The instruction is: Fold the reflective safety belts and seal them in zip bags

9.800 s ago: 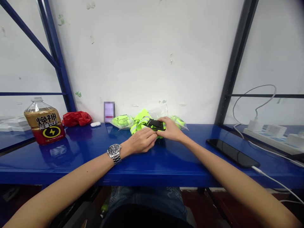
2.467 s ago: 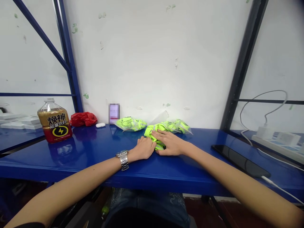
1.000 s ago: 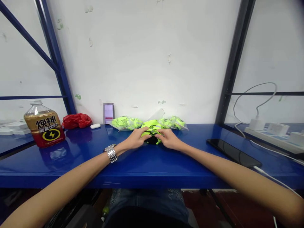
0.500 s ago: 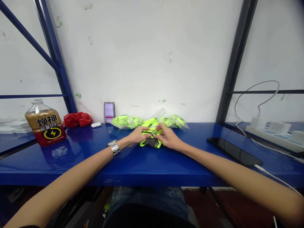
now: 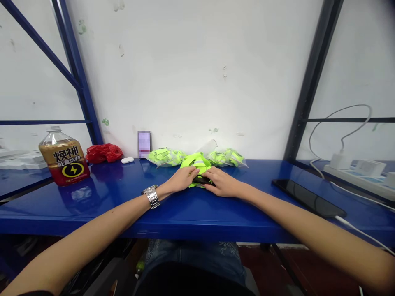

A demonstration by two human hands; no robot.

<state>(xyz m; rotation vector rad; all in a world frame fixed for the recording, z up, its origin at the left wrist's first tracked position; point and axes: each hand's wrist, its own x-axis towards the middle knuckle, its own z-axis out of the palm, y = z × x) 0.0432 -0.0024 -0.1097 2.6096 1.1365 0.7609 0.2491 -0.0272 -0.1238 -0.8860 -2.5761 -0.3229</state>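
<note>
Head view: the left hand point(image 5: 184, 178) and the right hand point(image 5: 224, 183) both hold a yellow-green strap point(image 5: 197, 159) with a black buckle point(image 5: 202, 180), fingers and thumbs drawn in on it. It lies midway along the tabletop point(image 5: 191, 211), towards the back edge, between two clear bags point(image 5: 166, 157) point(image 5: 236, 158). A bottle point(image 5: 66, 160) stands near the left edge; a phone point(image 5: 305, 197) lies towards the right.

Energy-drink bottle point(image 5: 64, 162), red plastic bag point(image 5: 105, 153) left of the left grip point(image 5: 183, 179)
Smartphone point(image 5: 308, 198), white cable point(image 5: 354, 227) right of the right grip point(image 5: 226, 183)
</note>
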